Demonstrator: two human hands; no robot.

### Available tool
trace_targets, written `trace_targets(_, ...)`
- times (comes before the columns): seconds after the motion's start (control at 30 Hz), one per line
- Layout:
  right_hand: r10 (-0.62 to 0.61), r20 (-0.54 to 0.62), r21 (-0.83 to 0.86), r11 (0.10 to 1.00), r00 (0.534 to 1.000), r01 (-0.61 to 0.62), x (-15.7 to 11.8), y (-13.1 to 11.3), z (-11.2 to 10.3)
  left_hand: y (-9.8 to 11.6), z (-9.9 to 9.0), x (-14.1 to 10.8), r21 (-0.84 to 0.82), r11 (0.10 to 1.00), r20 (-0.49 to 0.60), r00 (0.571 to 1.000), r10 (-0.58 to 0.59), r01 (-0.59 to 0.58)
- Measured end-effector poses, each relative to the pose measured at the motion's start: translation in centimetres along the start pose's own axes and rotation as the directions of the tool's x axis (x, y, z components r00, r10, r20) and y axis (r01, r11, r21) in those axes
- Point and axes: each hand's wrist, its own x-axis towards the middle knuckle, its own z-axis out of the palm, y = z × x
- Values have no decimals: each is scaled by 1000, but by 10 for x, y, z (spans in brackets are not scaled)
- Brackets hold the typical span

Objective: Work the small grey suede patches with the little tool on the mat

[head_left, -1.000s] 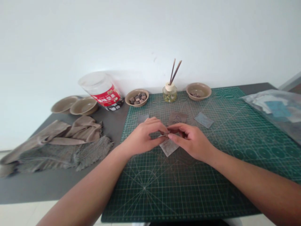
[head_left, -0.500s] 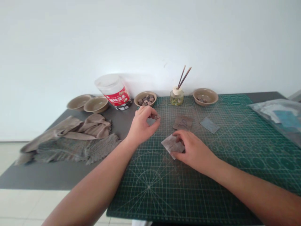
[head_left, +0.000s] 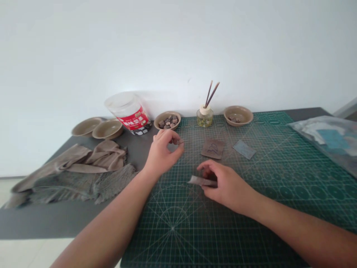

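Observation:
My left hand point(head_left: 166, 150) is closed in a pinch over the left part of the green cutting mat point(head_left: 237, 227). A thin greyish edge shows at its fingertips, too small to name. To the right and nearer me, my right hand point(head_left: 225, 182) grips a small grey sheet point(head_left: 197, 180) between thumb and fingers. That sheet appears narrow, curled or seen nearly edge-on, and its far end is hidden by the hand. Just beyond lie a brown square piece point(head_left: 213, 149) with dark writing like "30" and a blue-grey rectangle point(head_left: 244, 149), both flat on the mat.
At the back stand a bowl of stones point(head_left: 167, 121), a reed diffuser point(head_left: 204, 117), another bowl point(head_left: 238, 115) with a few bits, and a clear jar point(head_left: 128, 115) with a red label. Two bowls point(head_left: 107, 129) and crumpled cloth point(head_left: 72, 175) lie left; a plastic bag point(head_left: 329, 137) lies right.
The grey sheet in my right hand has turned from a broad face to a narrow strip. Less of the piece at my left fingertips shows. The whole view has shifted slightly.

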Motion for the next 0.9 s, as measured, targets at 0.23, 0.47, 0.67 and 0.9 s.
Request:
trace_targets(0.23, -209, -37, -25, 978, 977, 208, -1, -4, -13, -11, 4, 0, -63, 994, -78, 992, -96, 91)
trace_targets(0.47, -188, -40, 37, 981, 981, 190, -2, 8, -8, -13, 3, 1, -169, 978, -206, 966, -158, 124)
trace_targets(0.67, -62, -19, 70, 996, 998, 63, 0, 10, -14, -20, -1, 5, -227, 959, -292, 927, -233, 170)
trace_targets(0.9, -51, 0, -4, 999, 999, 51, 4, 11, -13, -23, 5, 6, -266, 937, -309, 901, -304, 225)
